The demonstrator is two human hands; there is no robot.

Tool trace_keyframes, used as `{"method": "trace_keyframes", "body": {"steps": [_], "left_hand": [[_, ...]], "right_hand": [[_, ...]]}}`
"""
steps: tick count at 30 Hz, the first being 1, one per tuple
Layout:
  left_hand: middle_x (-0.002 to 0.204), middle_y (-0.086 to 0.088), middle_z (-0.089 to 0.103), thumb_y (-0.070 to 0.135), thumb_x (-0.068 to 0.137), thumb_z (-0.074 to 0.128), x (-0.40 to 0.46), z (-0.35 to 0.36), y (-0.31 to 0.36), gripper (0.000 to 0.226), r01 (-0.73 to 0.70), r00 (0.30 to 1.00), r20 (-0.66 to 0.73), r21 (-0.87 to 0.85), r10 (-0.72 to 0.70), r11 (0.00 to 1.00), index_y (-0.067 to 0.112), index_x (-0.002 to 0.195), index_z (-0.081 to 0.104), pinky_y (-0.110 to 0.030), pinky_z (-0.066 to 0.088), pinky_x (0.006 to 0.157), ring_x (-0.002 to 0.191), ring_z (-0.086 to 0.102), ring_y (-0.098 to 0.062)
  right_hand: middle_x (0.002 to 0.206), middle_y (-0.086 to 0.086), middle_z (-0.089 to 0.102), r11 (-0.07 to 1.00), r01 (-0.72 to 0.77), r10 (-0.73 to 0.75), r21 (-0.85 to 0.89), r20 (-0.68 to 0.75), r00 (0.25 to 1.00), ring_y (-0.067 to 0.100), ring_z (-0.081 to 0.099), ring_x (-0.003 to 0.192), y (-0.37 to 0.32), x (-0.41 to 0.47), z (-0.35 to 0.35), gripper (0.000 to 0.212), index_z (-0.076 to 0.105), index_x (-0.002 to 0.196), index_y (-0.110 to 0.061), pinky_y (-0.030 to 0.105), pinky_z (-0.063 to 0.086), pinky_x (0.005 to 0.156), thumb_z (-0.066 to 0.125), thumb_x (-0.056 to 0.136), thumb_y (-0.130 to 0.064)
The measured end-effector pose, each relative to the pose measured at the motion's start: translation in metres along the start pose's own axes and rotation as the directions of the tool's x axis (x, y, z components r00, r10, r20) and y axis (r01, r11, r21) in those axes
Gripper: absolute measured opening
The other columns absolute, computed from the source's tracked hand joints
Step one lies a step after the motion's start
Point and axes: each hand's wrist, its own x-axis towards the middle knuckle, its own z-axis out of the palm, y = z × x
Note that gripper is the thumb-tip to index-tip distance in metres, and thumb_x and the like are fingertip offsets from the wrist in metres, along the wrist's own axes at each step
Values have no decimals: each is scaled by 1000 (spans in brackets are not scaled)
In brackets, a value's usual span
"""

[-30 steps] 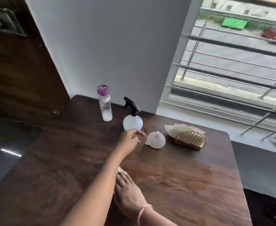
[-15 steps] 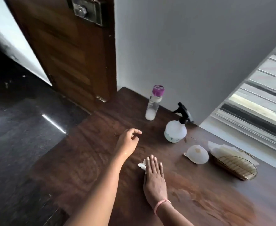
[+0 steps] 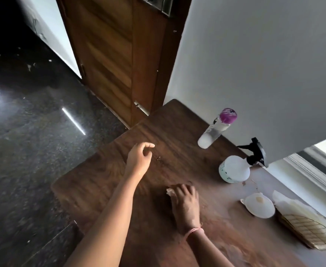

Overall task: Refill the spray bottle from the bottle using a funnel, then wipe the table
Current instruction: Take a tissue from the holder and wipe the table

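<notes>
My right hand (image 3: 185, 204) rests on the dark wooden table (image 3: 100, 182), fingers bent over a crumpled white tissue (image 3: 169, 191) whose edge shows at my fingertips. My left hand (image 3: 139, 158) hovers over the table's left part, loosely curled and holding nothing. The clear bottle (image 3: 213, 132) with a purple cap stands near the wall. The white spray bottle (image 3: 233, 169) with its black trigger head on stands to its right. The white funnel (image 3: 258, 207) lies mouth down beside the spray bottle.
A gold wire basket (image 3: 310, 234) holding white tissues sits at the right edge next to the funnel. Damp streaks mark the wood near my right forearm. A wooden door (image 3: 116, 54) and dark floor (image 3: 27, 141) lie beyond the table's left edge; a grey wall backs the table.
The view has swung left. My right hand slid the tissue leftward across the table and its fingers went from flat to bent. My left hand drew back from the spray bottle toward the left.
</notes>
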Motion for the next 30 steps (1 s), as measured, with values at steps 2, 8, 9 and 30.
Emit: {"method": "trace_keyframes", "body": {"steps": [2, 8, 9, 30], "left_hand": [[114, 1, 67, 4, 82, 58, 9, 3, -6, 28, -48, 997, -60, -1, 47, 999, 21, 101, 68, -25, 41, 100, 112, 59, -16], [140, -5, 50, 9, 88, 58, 19, 20, -30, 28, -16, 990, -135, 139, 35, 990, 18, 114, 62, -51, 18, 118, 142, 32, -26], [140, -5, 50, 7, 89, 56, 16, 21, -33, 28, -51, 986, -150, 142, 72, 989, 16, 114, 61, -49, 17, 119, 142, 32, -25], [130, -8, 51, -4, 87, 44, 9, 19, -37, 33, -174, 967, -195, -43, 162, 984, 9, 115, 56, -8, 30, 107, 137, 38, -21]], "right_hand": [[99, -9, 56, 995, -103, 103, -1, -3, 995, 19, 48, 92, 15, 8, -4, 22, 65, 101, -29, 36, 45, 84, 48, 93, -40], [98, -6, 59, 984, 144, -151, 109, 61, 987, 14, 53, 88, -40, 3, 3, 25, 63, 112, -26, 29, 49, 78, 45, 97, -35], [96, -7, 59, 966, 237, -244, 100, 66, 968, 14, 54, 86, -51, 2, 7, 25, 61, 113, -26, 28, 49, 76, 44, 96, -34], [97, -2, 60, 905, 370, -386, 211, 39, 922, 22, 52, 81, -45, 37, 11, 15, 70, 92, -24, 35, 44, 70, 57, 94, -29]]}}
